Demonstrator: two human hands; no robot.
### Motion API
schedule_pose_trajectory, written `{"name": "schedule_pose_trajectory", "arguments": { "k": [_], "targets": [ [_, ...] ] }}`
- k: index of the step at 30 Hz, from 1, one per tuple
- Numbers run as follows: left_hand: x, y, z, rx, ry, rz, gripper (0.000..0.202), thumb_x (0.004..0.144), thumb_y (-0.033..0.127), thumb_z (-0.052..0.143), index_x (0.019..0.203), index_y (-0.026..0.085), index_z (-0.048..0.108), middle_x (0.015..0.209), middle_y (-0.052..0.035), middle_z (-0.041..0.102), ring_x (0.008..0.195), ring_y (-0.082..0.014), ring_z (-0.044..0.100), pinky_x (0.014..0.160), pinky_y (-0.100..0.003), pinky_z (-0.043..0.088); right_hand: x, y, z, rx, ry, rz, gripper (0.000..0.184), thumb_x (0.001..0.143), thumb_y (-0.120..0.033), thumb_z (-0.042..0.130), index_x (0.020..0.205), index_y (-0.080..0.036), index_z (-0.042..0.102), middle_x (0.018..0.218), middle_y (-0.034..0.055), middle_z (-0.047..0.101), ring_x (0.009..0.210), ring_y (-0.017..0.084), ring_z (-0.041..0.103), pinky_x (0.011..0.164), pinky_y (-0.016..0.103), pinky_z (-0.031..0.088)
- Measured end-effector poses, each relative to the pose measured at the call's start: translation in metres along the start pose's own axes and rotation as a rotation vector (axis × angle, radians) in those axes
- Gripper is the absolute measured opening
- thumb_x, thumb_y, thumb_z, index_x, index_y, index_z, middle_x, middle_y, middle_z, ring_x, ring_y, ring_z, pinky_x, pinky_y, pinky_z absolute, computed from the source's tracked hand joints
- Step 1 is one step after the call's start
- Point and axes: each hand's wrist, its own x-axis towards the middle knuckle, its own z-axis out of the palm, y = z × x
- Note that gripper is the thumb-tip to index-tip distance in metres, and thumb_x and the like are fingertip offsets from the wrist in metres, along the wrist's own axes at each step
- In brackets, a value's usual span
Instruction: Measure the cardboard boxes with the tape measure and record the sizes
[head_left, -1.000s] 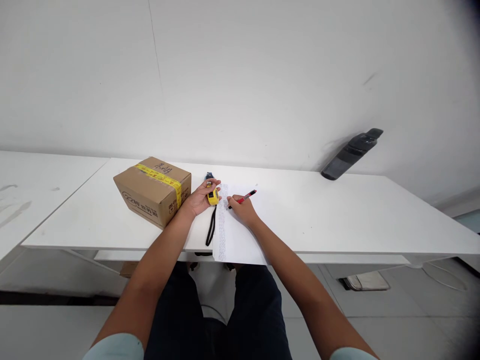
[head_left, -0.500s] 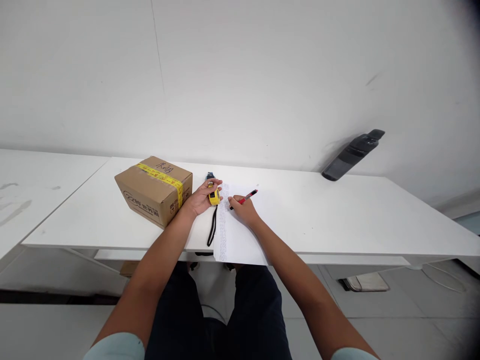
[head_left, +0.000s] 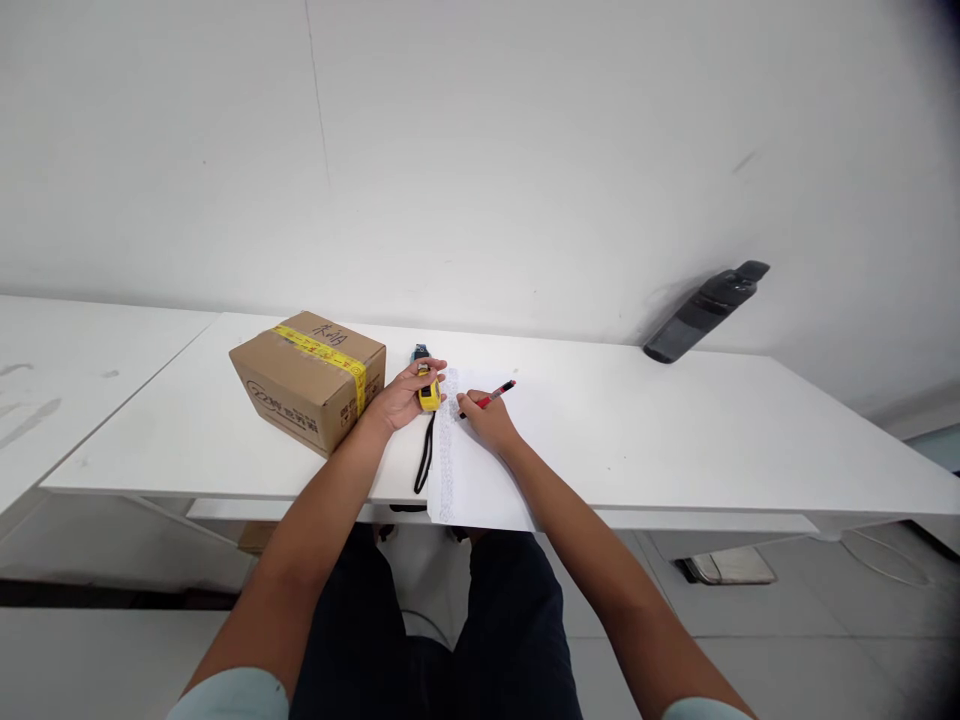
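Observation:
My left hand (head_left: 403, 397) is closed around a yellow tape measure (head_left: 430, 396), whose black wrist strap (head_left: 424, 460) hangs down onto the table. Between the fingers of my right hand (head_left: 486, 418) is a red pen (head_left: 501, 391), its lower end close to the paper. Under that hand lies a white sheet of paper (head_left: 480, 490) with a column of handwriting along its left side; its lower edge reaches past the table's front. A small blue-grey object (head_left: 420, 351) sits just beyond the tape measure, its kind unclear. Left of my left hand stands a cardboard box (head_left: 300, 375) sealed with yellow tape.
The white table (head_left: 675, 440) runs along a white wall (head_left: 487, 150). A dark bottle (head_left: 697, 318) stands at the back right, near the wall. Beneath the table, on the right, a flat pale object (head_left: 731, 565) rests on the floor.
Almost nothing differs. Both hands keep their places and their holds, and the view has shifted very slightly.

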Motion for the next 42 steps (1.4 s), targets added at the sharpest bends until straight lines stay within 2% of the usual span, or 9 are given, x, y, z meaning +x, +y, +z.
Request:
{"name": "schedule_pose_trajectory", "arguments": {
  "k": [4,10,16,24,31,42],
  "targets": [
    [0.0002,0.0001,0.0000,-0.013,-0.003,0.001,0.022,0.072,0.017,0.083,0.087,0.022,0.067,0.119,0.0000,0.061,0.101,-0.0157,0.056,0.091,-0.041,0.053,0.0006,0.0007,0.0006,-0.001,-0.001,0.003,0.038,0.081,-0.046,0.052,0.053,-0.023,0.042,0.054,-0.0032,0.047,0.056,0.014,0.039,0.057,0.028,0.032],
    [0.0013,0.0016,-0.0010,-0.061,0.069,-0.022,0.029,0.072,0.017,0.082,0.097,0.023,0.068,0.112,-0.0006,0.062,0.096,-0.0154,0.058,0.093,-0.046,0.052,-0.0008,-0.0014,0.0001,-0.002,0.003,0.001,0.037,0.081,-0.046,0.053,0.054,-0.023,0.043,0.054,-0.0034,0.046,0.056,0.013,0.038,0.057,0.029,0.032],
    [0.0011,-0.0001,0.0006,-0.035,0.045,-0.010,0.026,0.070,0.017,0.084,0.091,0.022,0.070,0.110,-0.0007,0.062,0.097,-0.0157,0.057,0.089,-0.041,0.053,-0.0017,-0.0032,-0.0016,-0.011,0.005,0.002,0.037,0.081,-0.046,0.052,0.054,-0.023,0.043,0.052,-0.0041,0.042,0.055,0.013,0.037,0.057,0.029,0.032],
    [0.0005,-0.0012,0.0037,0.008,-0.028,0.010,0.020,0.069,0.015,0.084,0.083,0.019,0.070,0.118,-0.0029,0.064,0.096,-0.0153,0.059,0.078,-0.030,0.054,-0.0010,-0.0018,-0.0011,0.011,0.006,0.017,0.038,0.082,-0.046,0.053,0.054,-0.022,0.044,0.055,-0.0035,0.047,0.056,0.013,0.040,0.058,0.029,0.033],
    [0.0024,0.0010,0.0015,-0.034,0.055,-0.025,0.031,0.069,0.016,0.085,0.095,0.023,0.070,0.113,-0.0019,0.064,0.094,-0.0152,0.059,0.081,-0.035,0.056,-0.0024,-0.0045,-0.0017,0.019,0.005,0.017,0.036,0.082,-0.045,0.054,0.055,-0.022,0.046,0.055,-0.0039,0.046,0.056,0.013,0.039,0.058,0.029,0.032],
    [0.0005,-0.0008,0.0004,0.003,-0.003,0.003,0.023,0.071,0.017,0.084,0.089,0.021,0.070,0.122,-0.0020,0.063,0.100,-0.0155,0.057,0.083,-0.032,0.054,-0.0009,-0.0042,-0.0016,-0.002,0.019,0.015,0.036,0.082,-0.046,0.051,0.054,-0.023,0.046,0.054,-0.0036,0.047,0.056,0.014,0.040,0.058,0.030,0.033]
  ]
}}
